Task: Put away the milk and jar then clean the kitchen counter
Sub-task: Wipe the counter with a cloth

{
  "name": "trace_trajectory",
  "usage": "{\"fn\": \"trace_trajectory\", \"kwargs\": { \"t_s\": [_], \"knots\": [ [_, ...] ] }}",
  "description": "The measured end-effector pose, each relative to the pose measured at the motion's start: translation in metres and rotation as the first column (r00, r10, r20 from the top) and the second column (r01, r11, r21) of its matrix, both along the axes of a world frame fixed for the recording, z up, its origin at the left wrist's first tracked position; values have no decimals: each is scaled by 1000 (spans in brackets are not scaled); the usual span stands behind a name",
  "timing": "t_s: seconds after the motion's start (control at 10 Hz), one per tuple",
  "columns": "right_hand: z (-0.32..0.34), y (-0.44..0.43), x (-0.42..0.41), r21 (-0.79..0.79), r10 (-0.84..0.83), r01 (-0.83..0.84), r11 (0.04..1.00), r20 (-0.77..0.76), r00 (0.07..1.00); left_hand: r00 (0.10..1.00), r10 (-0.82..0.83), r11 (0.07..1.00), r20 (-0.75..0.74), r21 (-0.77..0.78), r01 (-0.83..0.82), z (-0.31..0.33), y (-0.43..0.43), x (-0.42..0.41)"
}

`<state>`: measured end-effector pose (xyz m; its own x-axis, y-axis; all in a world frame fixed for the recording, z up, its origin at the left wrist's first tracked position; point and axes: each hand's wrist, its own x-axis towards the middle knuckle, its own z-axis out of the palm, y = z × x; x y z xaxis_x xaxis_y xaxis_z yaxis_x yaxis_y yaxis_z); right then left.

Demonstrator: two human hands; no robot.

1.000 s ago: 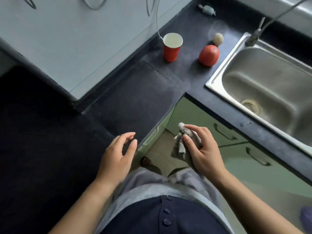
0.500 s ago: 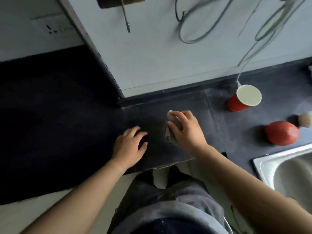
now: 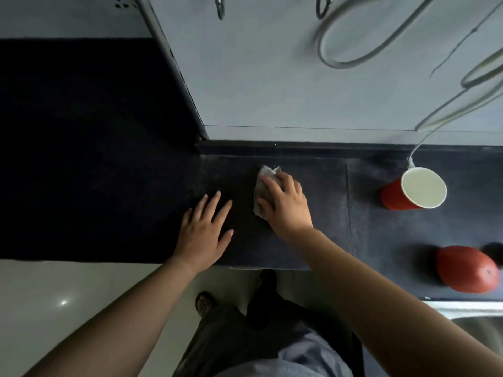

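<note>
Grey-white crumpled cloth sits bunched under your right grip, whose fingers curl over it and press it onto the dark stone desk, near the back wall. Your left grip lies flat and spread, empty, just left of it. Most desk left to wipe seems to run rightward toward the red paper cup, so your right grip looks better placed.

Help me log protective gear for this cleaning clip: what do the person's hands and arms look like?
The left hand and right hand are bare: no gloves, rings or watch visible. The left forearm and right forearm are uncovered as far as the frame shows, with no sleeve or band in sight.
</note>
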<state>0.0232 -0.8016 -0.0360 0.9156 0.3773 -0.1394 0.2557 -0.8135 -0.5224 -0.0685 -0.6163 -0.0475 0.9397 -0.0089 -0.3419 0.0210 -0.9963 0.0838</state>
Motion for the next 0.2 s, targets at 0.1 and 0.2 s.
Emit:
{"fn": "trace_trajectory", "kwargs": {
  "t_s": [0.1,0.2],
  "knots": [
    [6,0,1,29,13,-12,1000,-15,1000,1000,-1,1000,-13,1,1,2,0,-1],
    [17,-10,-4,74,-39,39,996,-9,999,999,-8,1000,-49,-29,7,9,2,5]
  ]
}}
